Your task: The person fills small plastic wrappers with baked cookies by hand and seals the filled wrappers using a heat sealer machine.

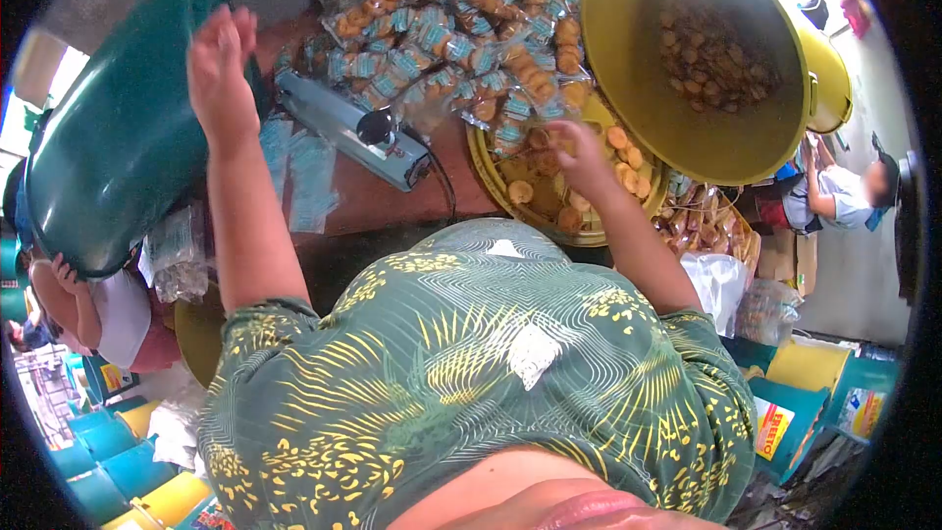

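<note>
My left hand [224, 69] is raised beside the large green tub [128, 137], fingers up and partly apart, with nothing visible in it. Over the round yellow tray [505, 198] is my right hand [579, 159], its fingers bent near the round cookies [628, 172] there; whether they hold one is too small to tell. A blue-grey sealer [343, 128] lies between the two hands, and printed plastic bags [312, 172] lie to its left. Behind them is a heap of filled cookie bags [422, 49].
A big yellow tub [613, 59] with cookies at its bottom tilts at the upper right. One person [834, 194] is at the far right, another [123, 314] at the left. Stacked green and yellow buckets [108, 476] stand at lower left, more at lower right. A black cord runs from the sealer.
</note>
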### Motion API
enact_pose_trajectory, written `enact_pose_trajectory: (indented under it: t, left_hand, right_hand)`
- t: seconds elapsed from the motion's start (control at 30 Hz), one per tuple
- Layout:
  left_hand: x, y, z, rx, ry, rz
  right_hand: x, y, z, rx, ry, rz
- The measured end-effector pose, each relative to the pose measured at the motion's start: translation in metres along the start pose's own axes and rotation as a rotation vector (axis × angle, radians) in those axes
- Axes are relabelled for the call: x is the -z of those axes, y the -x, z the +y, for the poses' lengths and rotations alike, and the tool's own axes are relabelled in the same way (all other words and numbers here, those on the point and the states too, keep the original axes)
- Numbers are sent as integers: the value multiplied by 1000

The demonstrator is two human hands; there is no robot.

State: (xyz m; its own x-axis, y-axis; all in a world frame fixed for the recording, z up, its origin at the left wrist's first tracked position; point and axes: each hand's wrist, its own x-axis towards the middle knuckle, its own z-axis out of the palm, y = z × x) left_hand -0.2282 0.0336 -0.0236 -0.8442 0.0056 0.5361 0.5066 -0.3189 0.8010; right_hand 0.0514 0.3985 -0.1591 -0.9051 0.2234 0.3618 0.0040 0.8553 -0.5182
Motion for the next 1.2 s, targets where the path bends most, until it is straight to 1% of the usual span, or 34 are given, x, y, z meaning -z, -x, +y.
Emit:
enact_pose_trajectory:
  t: [0.07, 0.1, 0.13, 0.17, 0.2, 0.27, 0.33, 0.37, 0.47, 0.57, 0.63, 0.67, 0.7, 0.73, 0.77, 0.83, 0.9, 0.93, 0.97, 1.03, 1.1, 1.13, 1.2]
  left_hand:
    - [56, 27, -81, 5, -494, -104]
    - [75, 59, -107, 76, -632, -58]
    - [97, 86, -132, 163, -814, -135]
    - [119, 113, -156, 112, -1056, -202]
    - [138, 134, -166, 77, -1306, -268]
    - [144, 161, -156, 82, -1561, -339]
    - [140, 167, -150, 95, -1507, -251]
    - [138, 166, -149, 97, -1475, -220]
    - [146, 155, -157, 272, -1363, -272]
    - [168, 143, -172, 396, -1321, -331]
    - [169, 141, -168, 409, -1139, -170]
    - [167, 139, -169, 414, -1043, -100]
    - [161, 134, -163, 412, -877, -1]
    - [148, 127, -149, 410, -709, 94]
    - [134, 118, -129, 410, -539, 187]
    - [96, 101, -64, 384, -336, 132]
    - [78, 93, -41, 287, -161, 51]
    - [69, 92, -37, 202, -160, -11]
    - [59, 91, -34, 116, -154, -73]
    - [36, 93, -41, -119, -304, -245]
    - [-4, 115, -29, -99, -227, -457]
    - [-19, 121, -22, -217, -402, -581]
    - [-39, 138, -23, -104, -357, -771]
  right_hand:
    - [21, 6, 43, -316, 214, 146]
    - [26, 10, 51, -429, 113, 195]
    - [36, 14, 67, -483, 202, 188]
    - [46, 18, 82, -538, 290, 177]
    - [48, 22, 99, -520, 586, 118]
    - [54, 24, 105, -523, 437, -101]
    - [37, 31, 118, -396, 487, 80]
    - [34, 28, 112, -419, 416, 60]
    - [25, 20, 91, -492, 192, 15]
    - [6, 20, 79, -537, -49, 11]
    - [2, 18, 66, -591, -158, 18]
    - [1, 19, 60, -539, -154, -3]
    - [3, 17, 44, -490, -148, -20]
    - [4, 17, 34, -442, -141, -37]
    - [4, 18, 30, -445, -96, -41]
    - [0, 19, 28, -457, -6, -59]
    - [0, 20, 33, -490, -176, -119]
    - [2, 19, 26, -503, -263, -147]
    - [5, 21, 18, -472, -461, -194]
    - [10, 3, -53, -406, -854, -282]
    - [22, -13, -97, -282, -1033, -453]
    - [26, -14, -109, -216, -1071, -507]
    - [24, -21, -123, -90, -1136, -614]
